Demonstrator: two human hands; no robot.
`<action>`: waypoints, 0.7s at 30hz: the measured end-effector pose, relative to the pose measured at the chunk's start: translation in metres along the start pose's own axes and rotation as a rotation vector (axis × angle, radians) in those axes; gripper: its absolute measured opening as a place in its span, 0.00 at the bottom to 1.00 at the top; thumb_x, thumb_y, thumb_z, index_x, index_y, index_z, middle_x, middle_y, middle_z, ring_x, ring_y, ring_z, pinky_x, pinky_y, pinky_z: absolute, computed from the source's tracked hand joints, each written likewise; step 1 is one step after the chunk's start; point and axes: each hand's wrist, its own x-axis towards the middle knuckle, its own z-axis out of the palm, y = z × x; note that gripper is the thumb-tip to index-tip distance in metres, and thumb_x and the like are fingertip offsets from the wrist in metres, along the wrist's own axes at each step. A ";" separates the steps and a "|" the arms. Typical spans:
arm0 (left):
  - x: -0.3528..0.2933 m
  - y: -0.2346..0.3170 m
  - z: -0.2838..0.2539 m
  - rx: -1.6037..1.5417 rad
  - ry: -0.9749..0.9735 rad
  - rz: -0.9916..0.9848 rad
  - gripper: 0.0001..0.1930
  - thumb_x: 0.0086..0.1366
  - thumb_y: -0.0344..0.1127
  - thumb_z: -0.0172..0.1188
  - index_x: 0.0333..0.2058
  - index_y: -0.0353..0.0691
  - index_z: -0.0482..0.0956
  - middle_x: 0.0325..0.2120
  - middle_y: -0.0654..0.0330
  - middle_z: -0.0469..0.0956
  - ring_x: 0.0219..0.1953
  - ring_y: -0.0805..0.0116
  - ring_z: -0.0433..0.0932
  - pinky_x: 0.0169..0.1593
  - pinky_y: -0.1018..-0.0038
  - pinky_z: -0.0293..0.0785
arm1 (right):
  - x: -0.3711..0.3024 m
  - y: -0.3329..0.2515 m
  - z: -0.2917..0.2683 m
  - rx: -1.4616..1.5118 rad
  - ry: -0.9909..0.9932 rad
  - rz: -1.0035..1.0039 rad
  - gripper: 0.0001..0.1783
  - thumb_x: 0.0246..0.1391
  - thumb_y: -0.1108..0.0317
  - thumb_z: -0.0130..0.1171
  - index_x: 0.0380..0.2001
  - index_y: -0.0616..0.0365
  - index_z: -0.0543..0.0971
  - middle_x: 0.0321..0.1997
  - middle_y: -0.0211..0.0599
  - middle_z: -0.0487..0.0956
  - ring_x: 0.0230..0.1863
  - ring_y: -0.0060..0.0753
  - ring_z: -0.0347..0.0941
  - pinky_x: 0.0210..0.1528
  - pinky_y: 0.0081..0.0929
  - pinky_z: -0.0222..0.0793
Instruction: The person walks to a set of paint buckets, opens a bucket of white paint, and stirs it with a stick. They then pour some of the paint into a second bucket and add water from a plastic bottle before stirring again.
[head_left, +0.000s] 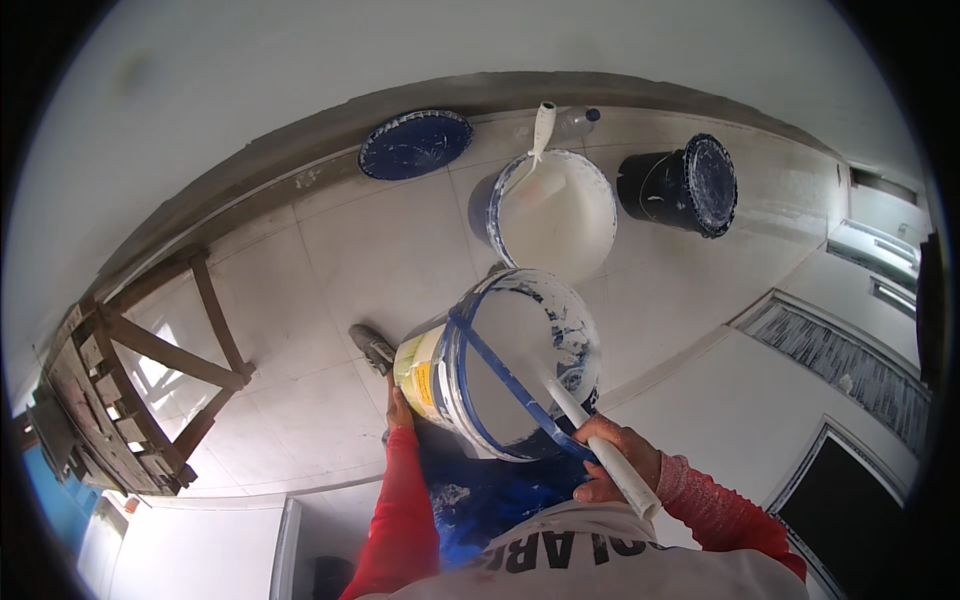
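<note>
Directly before me is a paint bucket [425,375] with a yellow and white label, a paint-smeared rim and whitish contents. My left hand [399,411] holds its lower left side, the fingers partly hidden. My right hand [622,458] is closed round the bucket's blue handle [505,375] and a white pipe [628,478], whose far end reaches into the bucket. Just beyond, overlapped by the near rim, a second bucket [483,212] contains white paint [560,220]. A paint roller [543,130] with a whitish handle rests at its far rim.
A dark blue lid [415,144] lies near the far wall. A clear bottle [575,122] is behind the second bucket, and a dark lidded bucket [650,188] stands right. At left is a wooden trestle [130,400]. My shoe [372,347] shows on the tiled floor [300,380].
</note>
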 end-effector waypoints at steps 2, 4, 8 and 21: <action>-0.023 0.006 0.010 0.029 -0.052 -0.027 0.44 0.66 0.71 0.44 0.48 0.26 0.79 0.40 0.45 0.82 0.44 0.55 0.80 0.51 0.65 0.72 | -0.004 0.010 -0.016 -0.016 0.010 -0.002 0.44 0.39 0.39 0.76 0.48 0.57 0.69 0.39 0.34 0.72 0.33 0.26 0.77 0.40 0.25 0.76; -0.041 0.016 0.016 0.044 -0.095 -0.050 0.41 0.69 0.67 0.44 0.52 0.26 0.76 0.43 0.44 0.81 0.44 0.53 0.79 0.52 0.64 0.72 | -0.008 0.017 -0.030 -0.017 -0.008 0.024 0.44 0.40 0.35 0.74 0.49 0.56 0.69 0.39 0.36 0.75 0.35 0.30 0.79 0.40 0.29 0.78; -0.065 0.032 0.011 -0.358 0.029 -0.015 0.38 0.67 0.68 0.50 0.38 0.28 0.79 0.28 0.53 0.79 0.30 0.63 0.76 0.35 0.67 0.74 | -0.014 0.010 -0.061 -0.019 -0.073 0.026 0.43 0.42 0.34 0.71 0.49 0.56 0.70 0.37 0.39 0.78 0.37 0.34 0.81 0.39 0.33 0.79; -0.149 0.077 -0.001 -0.610 -0.017 -0.129 0.24 0.67 0.57 0.58 0.36 0.37 0.72 0.25 0.59 0.72 0.24 0.68 0.74 0.25 0.71 0.73 | -0.006 0.029 -0.115 -0.001 -0.059 -0.108 0.42 0.44 0.34 0.69 0.50 0.56 0.70 0.36 0.43 0.80 0.37 0.41 0.82 0.41 0.36 0.79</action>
